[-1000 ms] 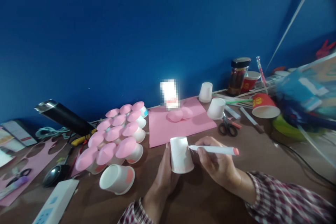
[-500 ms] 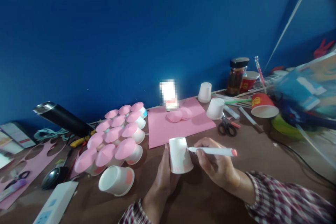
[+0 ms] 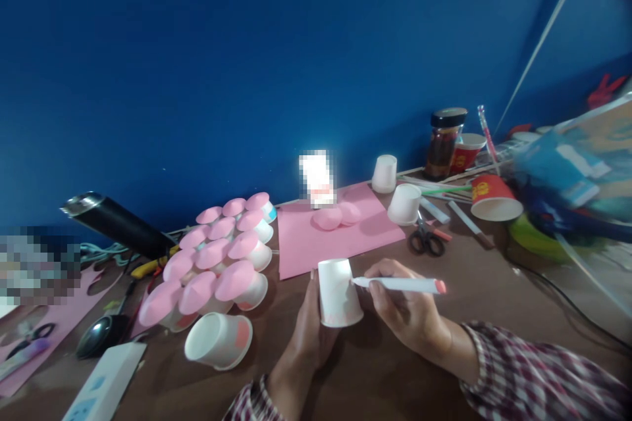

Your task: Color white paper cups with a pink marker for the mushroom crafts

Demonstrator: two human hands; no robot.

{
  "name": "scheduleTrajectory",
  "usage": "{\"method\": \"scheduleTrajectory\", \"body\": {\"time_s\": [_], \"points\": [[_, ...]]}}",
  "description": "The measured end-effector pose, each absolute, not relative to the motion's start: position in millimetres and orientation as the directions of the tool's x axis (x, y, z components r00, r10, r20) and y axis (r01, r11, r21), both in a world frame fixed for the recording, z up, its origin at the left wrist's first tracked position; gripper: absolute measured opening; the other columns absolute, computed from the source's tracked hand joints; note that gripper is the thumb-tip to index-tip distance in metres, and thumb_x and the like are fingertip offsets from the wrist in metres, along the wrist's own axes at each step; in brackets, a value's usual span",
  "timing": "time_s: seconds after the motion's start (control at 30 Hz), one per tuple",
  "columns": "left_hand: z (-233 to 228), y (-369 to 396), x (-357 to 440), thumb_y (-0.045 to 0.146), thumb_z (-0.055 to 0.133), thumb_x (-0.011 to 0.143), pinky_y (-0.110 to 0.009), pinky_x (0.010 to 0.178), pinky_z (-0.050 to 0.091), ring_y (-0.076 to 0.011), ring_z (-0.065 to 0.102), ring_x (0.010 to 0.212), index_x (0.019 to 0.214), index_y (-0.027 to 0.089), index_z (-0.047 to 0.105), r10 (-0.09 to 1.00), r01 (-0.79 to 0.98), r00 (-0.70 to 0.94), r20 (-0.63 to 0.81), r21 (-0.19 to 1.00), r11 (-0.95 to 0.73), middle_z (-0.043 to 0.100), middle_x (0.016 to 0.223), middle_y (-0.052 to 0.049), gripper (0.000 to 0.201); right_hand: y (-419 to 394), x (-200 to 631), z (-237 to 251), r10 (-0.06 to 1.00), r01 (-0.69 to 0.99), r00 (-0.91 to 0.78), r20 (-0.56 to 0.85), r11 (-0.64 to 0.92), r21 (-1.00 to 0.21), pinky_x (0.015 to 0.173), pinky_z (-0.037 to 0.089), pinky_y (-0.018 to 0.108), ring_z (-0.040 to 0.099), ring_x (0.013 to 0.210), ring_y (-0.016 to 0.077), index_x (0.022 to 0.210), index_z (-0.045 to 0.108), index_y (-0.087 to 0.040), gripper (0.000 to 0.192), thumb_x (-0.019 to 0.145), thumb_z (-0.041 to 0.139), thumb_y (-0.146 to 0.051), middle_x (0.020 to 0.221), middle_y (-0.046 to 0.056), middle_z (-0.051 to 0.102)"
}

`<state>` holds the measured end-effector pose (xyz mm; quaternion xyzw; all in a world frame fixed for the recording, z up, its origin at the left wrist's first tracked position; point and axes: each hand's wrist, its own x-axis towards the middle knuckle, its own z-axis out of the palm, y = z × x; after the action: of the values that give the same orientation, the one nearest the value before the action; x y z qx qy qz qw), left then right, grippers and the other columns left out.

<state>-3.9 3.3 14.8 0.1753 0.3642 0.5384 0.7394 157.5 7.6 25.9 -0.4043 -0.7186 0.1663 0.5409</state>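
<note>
Cup (image 3: 338,293), marker (image 3: 399,285): one each.

Left hand (image 3: 309,332) holds an upturned paper cup (image 3: 338,293) over the worktop (image 3: 444,355); the fingers are behind it. Right hand (image 3: 409,312) is just right of the cup, its fingers (image 3: 380,289) pinching a marker (image 3: 399,285) whose tip touches the cup's right wall.

Left of the fingers: a cup on its side (image 3: 218,340), and behind it a cluster of capped cups (image 3: 217,260).

Beyond the fingers: a paper sheet (image 3: 336,233) flat on the worktop, two discs (image 3: 338,216) on it.

Beyond and right: two upturned cups (image 3: 395,187), scissors (image 3: 425,240) just before the nearer one, then a tipped cup (image 3: 494,198). A jar (image 3: 446,143) stands behind these at the wall.

Far left: a mouse (image 3: 99,335).
</note>
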Motion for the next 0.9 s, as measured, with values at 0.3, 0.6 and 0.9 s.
{"method": "scheduleTrajectory", "body": {"time_s": [0.3, 0.6, 0.9], "points": [[13.4, 2.4, -3.3, 0.055, 0.059, 0.085, -0.029, 0.073, 0.047, -0.0163, 0.054, 0.075, 0.087, 0.014, 0.07, 0.93, -0.629, 0.191, -0.314, 0.689, 0.361, 0.064, 0.08, -0.005, 0.043, 6.9, 157.7, 33.2, 0.753, 0.403, -0.085, 0.652, 0.625, -0.669, 0.052, 0.049, 0.026, 0.061, 0.058, 0.0158, 0.085, 0.06, -0.019, 0.009, 0.09, 0.052, -0.019, 0.069, 0.002, 0.063], [13.0, 1.7, -1.9, 0.054, 0.059, 0.086, -0.027, 0.069, 0.045, -0.0148, 0.053, 0.071, 0.089, 0.014, 0.068, 0.925, -0.627, 0.199, -0.324, 0.683, 0.374, 0.063, 0.076, -0.003, 0.041, 7.6, 158.3, 30.1, 0.752, 0.404, -0.08, 0.654, 0.625, -0.668, 0.054, 0.049, 0.026, 0.061, 0.058, 0.0154, 0.086, 0.06, -0.019, 0.008, 0.09, 0.052, -0.019, 0.069, 0.002, 0.062], [16.8, 2.4, -2.3, 0.057, 0.061, 0.083, -0.027, 0.067, 0.046, -0.0147, 0.054, 0.068, 0.081, 0.015, 0.068, 0.919, -0.63, 0.211, -0.333, 0.672, 0.389, 0.063, 0.072, -0.003, 0.043, 8.7, 159.0, 34.7, 0.77, 0.432, -0.067, 0.635, 0.596, -0.677, 0.056, 0.05, 0.027, 0.062, 0.06, 0.0161, 0.084, 0.059, -0.02, 0.01, 0.091, 0.052, -0.02, 0.069, 0.002, 0.064]]}}
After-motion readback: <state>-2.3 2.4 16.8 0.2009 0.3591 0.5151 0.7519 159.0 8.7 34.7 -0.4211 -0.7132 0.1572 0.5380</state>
